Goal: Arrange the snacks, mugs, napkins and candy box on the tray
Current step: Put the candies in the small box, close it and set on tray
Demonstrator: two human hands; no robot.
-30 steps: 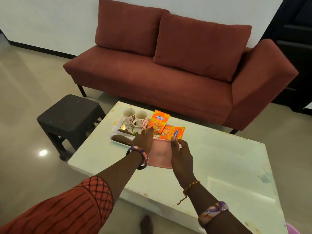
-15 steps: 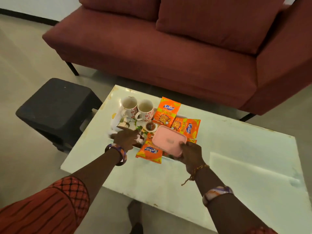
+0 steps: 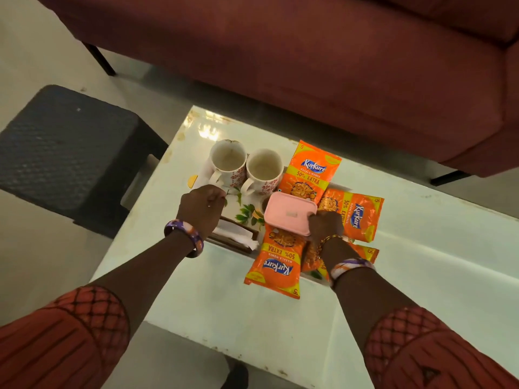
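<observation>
Snacks, mugs, napkins and the candy box all crowd one white tray with a leaf print, sitting on the pale table in front of the red sofa. Four orange snack packets fan out around the right hand: one beyond it, one to its right, one nearer, and one mostly hidden under the wrist. Two white mugs with red motifs stand side by side just beyond the left hand, looking empty. The right hand's fingers close on the near right edge of the pink candy box, which lies over the packets. The left hand is loosely curled, fingertips down by the nearer mug's handle; I can't tell whether it grips anything. White napkins in a dark holder sit beside its wrist.
</observation>
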